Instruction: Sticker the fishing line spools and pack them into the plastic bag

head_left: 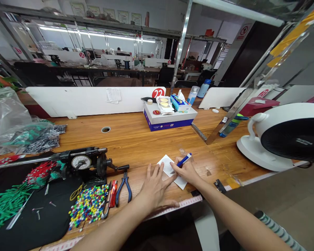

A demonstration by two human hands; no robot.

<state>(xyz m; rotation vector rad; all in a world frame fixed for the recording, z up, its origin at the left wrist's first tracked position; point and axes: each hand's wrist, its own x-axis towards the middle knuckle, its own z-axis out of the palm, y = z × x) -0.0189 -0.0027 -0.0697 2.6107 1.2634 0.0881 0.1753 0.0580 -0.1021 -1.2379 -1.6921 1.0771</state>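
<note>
A blue and white pen (184, 160) is gripped in my right hand (186, 170), which rests on a small white sheet of paper (167, 164). My left hand (157, 186) lies on the table with its fingers spread, fingertips touching the paper's left side. To the left of that hand are pliers with blue handles (124, 188), a red-handled tool (113, 194) and a heap of coloured beads (90, 202). The pen's tip is hidden behind my right fingers.
A hand-cranked machine with a dial (81, 162) sits at left, beside green strands (13, 198) on black cloth. Ahead stands a blue and white box (170, 122) carrying a tissue box (180, 103). A white fan (288, 136) stands at right. Measuring tape (191, 202) lines the front edge.
</note>
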